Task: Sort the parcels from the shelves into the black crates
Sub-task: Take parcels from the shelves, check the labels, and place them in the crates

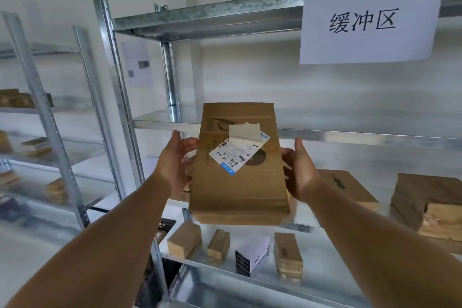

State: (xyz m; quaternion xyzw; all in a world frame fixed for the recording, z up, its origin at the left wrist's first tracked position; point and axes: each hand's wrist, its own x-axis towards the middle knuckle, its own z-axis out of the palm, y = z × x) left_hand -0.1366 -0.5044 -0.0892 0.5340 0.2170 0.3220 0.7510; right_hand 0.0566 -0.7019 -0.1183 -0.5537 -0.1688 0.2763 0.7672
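Observation:
I hold a flat brown cardboard parcel up in front of the metal shelving. A white shipping label with a blue corner is stuck on its top face. My left hand grips the parcel's left edge, and my right hand grips its right edge. The fingers of both hands are hidden behind the box. No black crate is in view.
More brown parcels lie on the shelf to the right and on the lower shelf, beside a white-and-black box. A paper sign hangs from the top shelf. A second rack with parcels stands at the left.

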